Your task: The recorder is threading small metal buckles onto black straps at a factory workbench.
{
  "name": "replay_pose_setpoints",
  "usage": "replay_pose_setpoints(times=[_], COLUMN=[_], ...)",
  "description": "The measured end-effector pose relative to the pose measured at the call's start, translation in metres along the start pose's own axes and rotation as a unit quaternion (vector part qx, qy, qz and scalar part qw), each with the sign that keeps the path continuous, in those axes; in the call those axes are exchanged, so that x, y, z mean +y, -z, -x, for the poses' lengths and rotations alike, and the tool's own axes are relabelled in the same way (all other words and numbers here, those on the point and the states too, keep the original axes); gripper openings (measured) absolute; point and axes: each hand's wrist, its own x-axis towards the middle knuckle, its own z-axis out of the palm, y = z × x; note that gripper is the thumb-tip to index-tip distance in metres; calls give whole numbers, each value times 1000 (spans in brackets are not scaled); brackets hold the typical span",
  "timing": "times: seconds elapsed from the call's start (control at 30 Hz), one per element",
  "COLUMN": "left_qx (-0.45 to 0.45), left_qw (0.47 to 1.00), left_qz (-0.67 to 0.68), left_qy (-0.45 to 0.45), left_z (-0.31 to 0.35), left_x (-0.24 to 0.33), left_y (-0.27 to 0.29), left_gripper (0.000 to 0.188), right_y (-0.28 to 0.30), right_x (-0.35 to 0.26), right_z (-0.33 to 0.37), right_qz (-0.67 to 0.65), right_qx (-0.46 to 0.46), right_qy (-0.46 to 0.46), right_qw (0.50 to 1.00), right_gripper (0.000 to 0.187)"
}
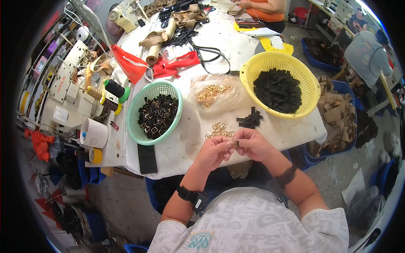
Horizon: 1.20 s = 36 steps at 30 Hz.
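Over the table's near edge, my left hand (213, 152) and my right hand (253, 145) meet with fingertips pinched together. Between them is a small black fabric strip (237, 143) with a bit of gold metal, mostly covered by fingers. Just beyond lies a small heap of gold metal buckles (219, 131), with loose black strips (250, 119) to its right. A clear plastic bag (198, 90) of gold buckles sits farther back. To the left, a green basket (131, 114) holds black strips fitted with gold buckles. At right, a yellow basket (312, 84) contains plain black strips.
A black phone (147, 159) lies at the table's front left. Further left are a sewing machine (63, 109), thread spools (114, 88) and a white container (93, 133). Red cloth (179, 62) lies behind. A blue bin (352, 126) of brown pieces stands right; a co-worker in orange (265, 10) sits across.
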Motion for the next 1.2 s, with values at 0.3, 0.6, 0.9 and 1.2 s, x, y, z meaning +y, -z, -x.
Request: replay_pose_setpoints(times=[0.3,0.6,0.9,1.2], left_qx=[6,25,12,148], left_qw=[1000,997,985,921], left_qz=[25,-66,-110,-302], left_qy=[-12,-39,-131,-198], left_z=[1,-1,-4,-9], left_x=[0,-2,-9,-20], left_y=[0,-2,-3,8], left_gripper=[7,6,7,9], right_y=[-3,-7,-11,-30], right_x=[-7,-6,-4,-6], right_z=[3,3,3,6], right_qz=[26,35,183,344], right_qx=[46,39,112,151], right_qy=[-25,-8,42,26], right_qw=[998,999,976,926], right_gripper=[6,10,13,15])
